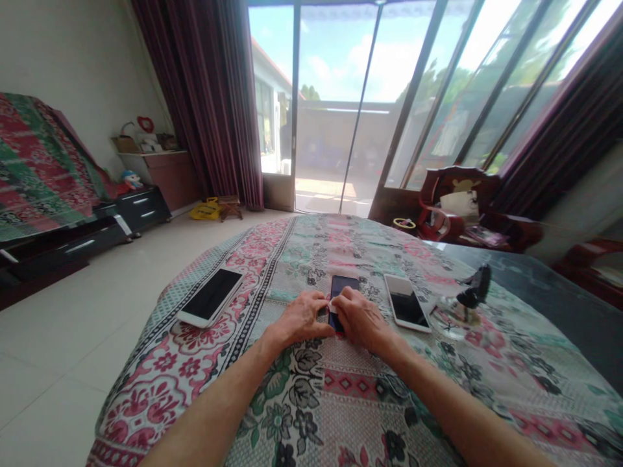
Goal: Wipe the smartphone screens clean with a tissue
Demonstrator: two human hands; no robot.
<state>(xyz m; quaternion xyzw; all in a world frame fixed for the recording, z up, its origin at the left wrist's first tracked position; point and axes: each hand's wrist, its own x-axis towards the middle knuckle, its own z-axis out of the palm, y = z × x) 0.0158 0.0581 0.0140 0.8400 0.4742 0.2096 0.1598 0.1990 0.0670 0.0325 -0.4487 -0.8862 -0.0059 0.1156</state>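
Note:
A dark phone [342,287] with a red edge lies face up on the flowered cloth [311,402] in the middle of the table. Both hands rest at its near end. My left hand [302,319] is curled, fingertips touching the phone's left side. My right hand [357,318] covers the near end and pinches a small white piece [330,307] against the phone's corner. What that piece is cannot be made out. A white phone [211,297] lies to the left, and another white phone [407,302] to the right.
A small black object on a clear glass stand [466,303] sits right of the phones. Bare dark tabletop [559,305] shows at the far right. A red wooden chair [457,207] stands behind the table, with glass doors beyond. A covered bed [39,168] and drawers [141,206] line the left wall.

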